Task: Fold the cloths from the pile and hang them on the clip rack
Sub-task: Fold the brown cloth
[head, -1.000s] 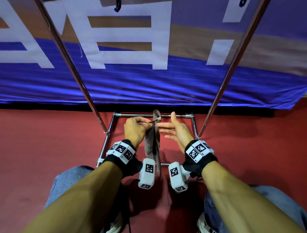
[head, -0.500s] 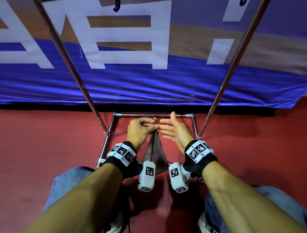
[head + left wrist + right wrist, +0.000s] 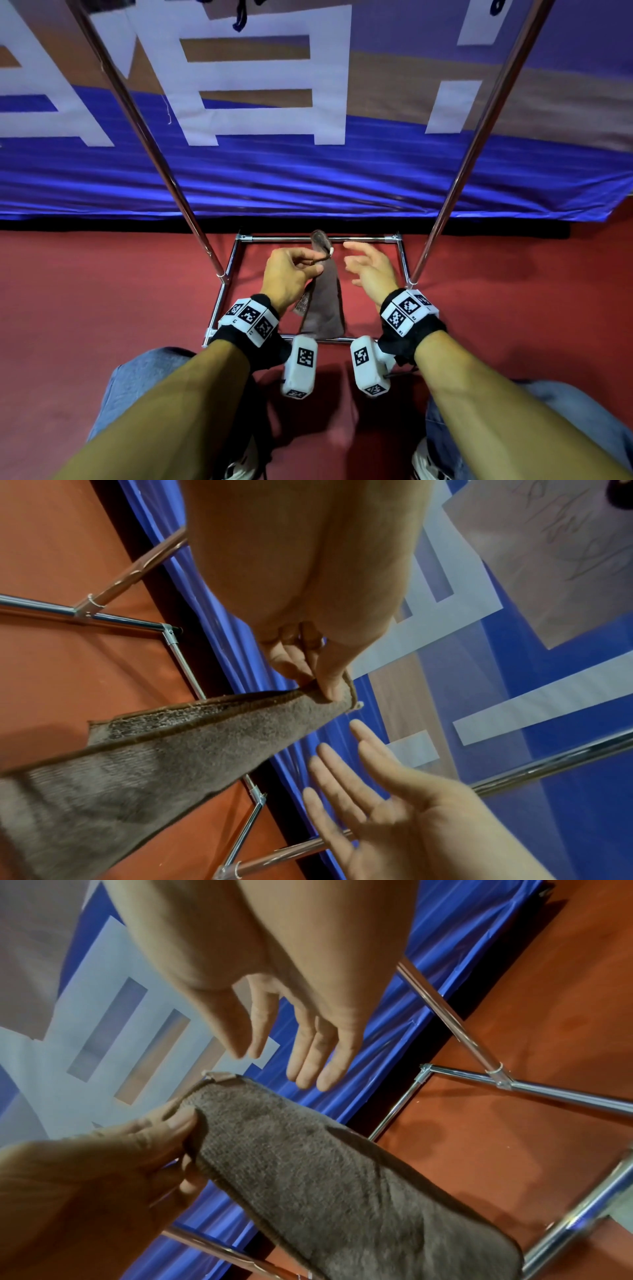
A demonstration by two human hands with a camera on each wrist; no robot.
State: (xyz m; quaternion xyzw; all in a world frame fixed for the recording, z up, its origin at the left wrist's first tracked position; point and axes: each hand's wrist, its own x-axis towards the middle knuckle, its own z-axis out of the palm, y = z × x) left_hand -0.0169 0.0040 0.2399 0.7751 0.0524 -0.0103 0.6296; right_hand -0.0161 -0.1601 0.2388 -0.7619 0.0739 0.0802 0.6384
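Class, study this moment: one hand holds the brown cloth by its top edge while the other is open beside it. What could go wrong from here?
1. Only the left hand pinches the brown cloth, at its top edge; a weak pinch might let it drop to the red floor.
2. The right hand is open and off the cloth, so the hanging fold may fall open.

Even indoor light, wide-angle bend, some soft blur

The head view is bright and sharp in the middle; the straight metal poles (image 3: 154, 144) lean outward toward the edges. Soft shadows lie on the red floor (image 3: 102, 291) under the forearms. Glare runs along the chrome tubes and the shiny blue banner (image 3: 308, 178). In both wrist views the near skin is blurred, and the cloth (image 3: 103, 791) smears at the edge.
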